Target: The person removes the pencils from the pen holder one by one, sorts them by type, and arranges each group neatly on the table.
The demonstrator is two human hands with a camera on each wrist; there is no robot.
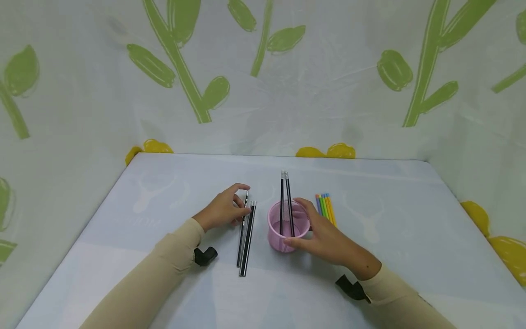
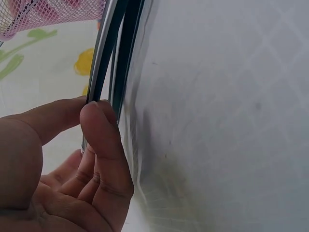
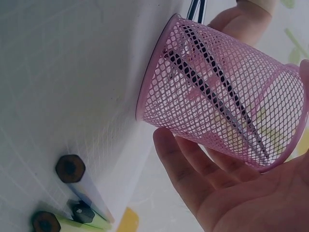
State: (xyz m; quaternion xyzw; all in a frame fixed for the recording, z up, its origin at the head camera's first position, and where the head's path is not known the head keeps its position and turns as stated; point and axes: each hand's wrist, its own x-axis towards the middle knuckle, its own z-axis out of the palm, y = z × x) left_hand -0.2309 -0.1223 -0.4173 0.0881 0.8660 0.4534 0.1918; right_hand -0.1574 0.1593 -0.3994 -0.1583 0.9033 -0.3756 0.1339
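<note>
My left hand point(image 1: 223, 209) pinches a black-and-silver striped pencil point(image 1: 239, 250) near its far end. Thumb and fingers close round it in the left wrist view, where the pencil point(image 2: 100, 58) runs up past the fingertips. Right beside it, more striped pencils point(image 1: 248, 242) lie on the table. A pink mesh pencil cup point(image 1: 276, 244) stands upright to the right, with two black pencils point(image 1: 281, 196) leaning inside. My right hand point(image 1: 328, 237) holds the cup round its right side, thumb at the near rim. Whether the pinched pencil is off the table I cannot tell.
Several coloured pencils point(image 1: 326, 208) lie side by side on the white table point(image 1: 394, 237), just right of the cup. Behind the table's far edge rises a pale backdrop point(image 1: 328, 91) with green leaf prints. Dark wrist mounts point(image 1: 205, 256) jut from both sleeves.
</note>
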